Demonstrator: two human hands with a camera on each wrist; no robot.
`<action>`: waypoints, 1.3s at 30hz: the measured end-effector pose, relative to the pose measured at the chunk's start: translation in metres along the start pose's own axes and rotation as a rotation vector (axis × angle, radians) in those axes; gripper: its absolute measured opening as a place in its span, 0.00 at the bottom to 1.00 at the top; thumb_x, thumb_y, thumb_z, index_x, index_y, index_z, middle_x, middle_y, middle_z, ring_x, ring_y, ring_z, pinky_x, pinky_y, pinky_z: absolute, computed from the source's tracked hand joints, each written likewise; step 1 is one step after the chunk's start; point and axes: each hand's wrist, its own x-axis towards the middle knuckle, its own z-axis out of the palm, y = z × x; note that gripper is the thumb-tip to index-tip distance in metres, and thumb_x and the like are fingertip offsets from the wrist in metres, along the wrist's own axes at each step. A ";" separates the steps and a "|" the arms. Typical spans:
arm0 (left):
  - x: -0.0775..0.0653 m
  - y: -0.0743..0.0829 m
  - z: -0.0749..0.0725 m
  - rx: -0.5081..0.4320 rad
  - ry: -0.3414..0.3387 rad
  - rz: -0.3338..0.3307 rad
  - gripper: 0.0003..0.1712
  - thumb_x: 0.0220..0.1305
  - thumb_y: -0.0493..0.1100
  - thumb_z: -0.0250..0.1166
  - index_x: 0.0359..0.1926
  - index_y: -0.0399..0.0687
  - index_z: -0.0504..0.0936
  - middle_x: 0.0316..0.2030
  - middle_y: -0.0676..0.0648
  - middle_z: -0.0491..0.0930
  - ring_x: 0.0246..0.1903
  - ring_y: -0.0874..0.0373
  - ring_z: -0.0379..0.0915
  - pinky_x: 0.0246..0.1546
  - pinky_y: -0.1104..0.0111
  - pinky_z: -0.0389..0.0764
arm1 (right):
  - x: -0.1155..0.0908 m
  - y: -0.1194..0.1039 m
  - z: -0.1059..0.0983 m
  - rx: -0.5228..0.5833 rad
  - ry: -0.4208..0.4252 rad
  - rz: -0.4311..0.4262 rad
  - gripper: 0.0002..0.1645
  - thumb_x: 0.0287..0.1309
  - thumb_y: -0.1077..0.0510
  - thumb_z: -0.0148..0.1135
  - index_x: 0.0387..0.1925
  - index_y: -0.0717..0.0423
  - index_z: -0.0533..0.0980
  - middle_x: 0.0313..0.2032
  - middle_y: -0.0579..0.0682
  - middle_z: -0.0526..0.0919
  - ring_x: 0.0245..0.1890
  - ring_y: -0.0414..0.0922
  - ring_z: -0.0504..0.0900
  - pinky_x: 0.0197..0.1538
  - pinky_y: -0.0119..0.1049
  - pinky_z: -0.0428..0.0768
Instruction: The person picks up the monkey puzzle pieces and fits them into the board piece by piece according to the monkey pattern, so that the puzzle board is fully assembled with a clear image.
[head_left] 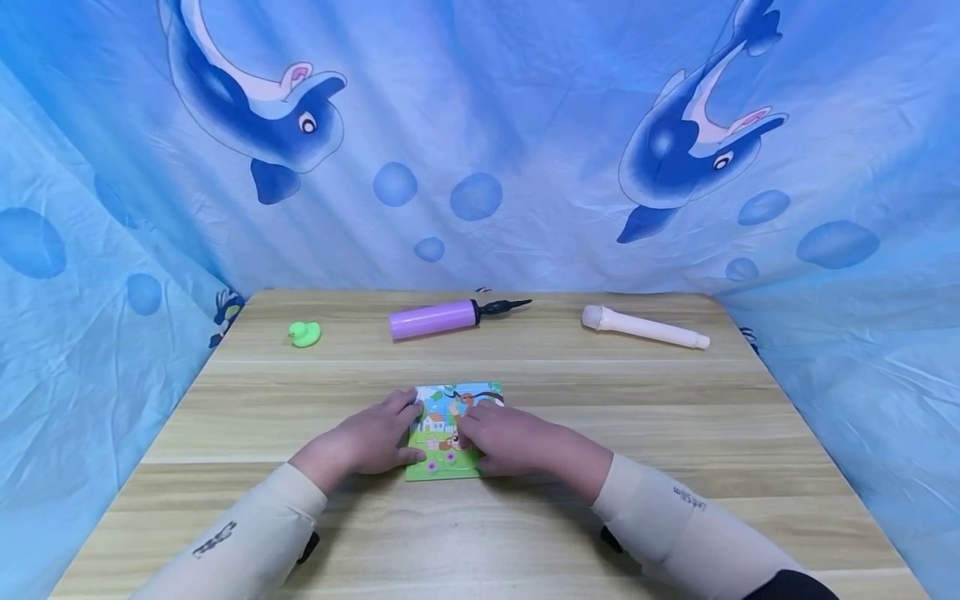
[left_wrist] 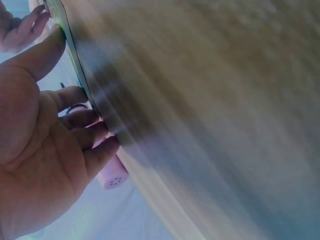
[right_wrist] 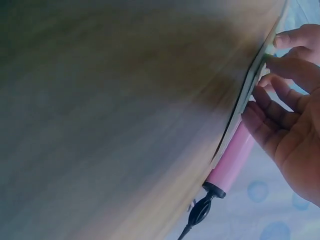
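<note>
A small square jigsaw puzzle (head_left: 441, 425) lies flat on the wooden table, its picture showing a house, green grass, flowers and a branch. My left hand (head_left: 382, 435) rests at its left side, the thumb on the lower left part and the fingertips near the upper left corner. Over the puzzle's right part, my right hand (head_left: 513, 437) touches the surface with bent fingers and covers some of the picture. In the left wrist view, the left hand's fingers (left_wrist: 75, 95) reach the puzzle's thin edge. The right hand's fingertips (right_wrist: 248, 112) meet the board in the right wrist view.
Toward the back of the wooden table (head_left: 457, 542) lie a green toy duck (head_left: 305, 334), a purple hand pump (head_left: 435, 320) with a black nozzle, and a white microphone-shaped stick (head_left: 648, 326). Blue cloth (head_left: 525, 108) with dolphins hangs behind and at both sides.
</note>
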 end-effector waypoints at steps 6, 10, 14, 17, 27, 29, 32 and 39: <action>0.001 -0.001 0.002 0.010 -0.001 0.000 0.46 0.66 0.63 0.61 0.73 0.39 0.60 0.75 0.36 0.50 0.74 0.38 0.47 0.71 0.47 0.60 | 0.000 0.001 0.006 0.010 0.029 -0.002 0.11 0.60 0.55 0.66 0.42 0.43 0.73 0.39 0.37 0.74 0.42 0.37 0.71 0.47 0.30 0.76; 0.001 -0.001 0.002 0.002 -0.001 -0.006 0.46 0.66 0.63 0.61 0.73 0.39 0.61 0.75 0.36 0.50 0.74 0.38 0.46 0.71 0.47 0.60 | 0.000 0.002 0.010 0.013 0.045 -0.012 0.13 0.59 0.55 0.68 0.43 0.43 0.72 0.38 0.37 0.74 0.43 0.37 0.71 0.47 0.30 0.77; 0.000 -0.001 0.000 -0.006 0.000 -0.007 0.46 0.65 0.62 0.61 0.73 0.39 0.61 0.75 0.36 0.50 0.74 0.37 0.47 0.71 0.46 0.60 | 0.001 0.003 0.013 -0.006 0.068 -0.010 0.13 0.58 0.55 0.69 0.40 0.43 0.73 0.38 0.37 0.73 0.41 0.37 0.70 0.46 0.30 0.76; 0.000 0.000 -0.001 -0.006 0.002 -0.004 0.45 0.66 0.62 0.61 0.73 0.39 0.61 0.75 0.36 0.50 0.74 0.37 0.47 0.71 0.47 0.60 | 0.000 0.003 0.012 -0.047 0.078 -0.025 0.10 0.59 0.54 0.69 0.39 0.44 0.76 0.38 0.38 0.74 0.40 0.37 0.70 0.45 0.29 0.76; -0.001 0.002 -0.001 -0.009 0.011 0.002 0.46 0.66 0.62 0.61 0.73 0.38 0.60 0.75 0.35 0.49 0.74 0.37 0.46 0.71 0.46 0.59 | -0.028 -0.003 0.008 -0.121 0.028 -0.071 0.20 0.64 0.47 0.63 0.52 0.53 0.80 0.55 0.46 0.77 0.56 0.40 0.74 0.59 0.32 0.77; -0.002 0.003 -0.002 -0.013 0.012 0.001 0.46 0.66 0.62 0.61 0.73 0.38 0.60 0.75 0.35 0.49 0.74 0.37 0.46 0.71 0.46 0.59 | -0.037 -0.006 0.006 -0.110 -0.034 -0.055 0.30 0.64 0.43 0.63 0.62 0.54 0.75 0.66 0.48 0.72 0.66 0.43 0.69 0.66 0.35 0.72; -0.002 0.003 -0.004 -0.021 0.003 -0.008 0.46 0.66 0.62 0.61 0.73 0.39 0.60 0.76 0.36 0.49 0.74 0.37 0.45 0.71 0.46 0.59 | -0.048 -0.010 0.003 -0.111 -0.142 -0.019 0.42 0.63 0.38 0.60 0.72 0.52 0.62 0.75 0.48 0.59 0.75 0.46 0.56 0.71 0.44 0.66; -0.003 0.002 -0.003 -0.030 -0.006 -0.008 0.46 0.66 0.61 0.61 0.73 0.38 0.60 0.76 0.36 0.48 0.75 0.38 0.45 0.71 0.46 0.58 | -0.057 -0.017 0.008 -0.217 -0.242 0.000 0.53 0.61 0.28 0.53 0.77 0.49 0.49 0.78 0.48 0.43 0.78 0.49 0.43 0.70 0.51 0.68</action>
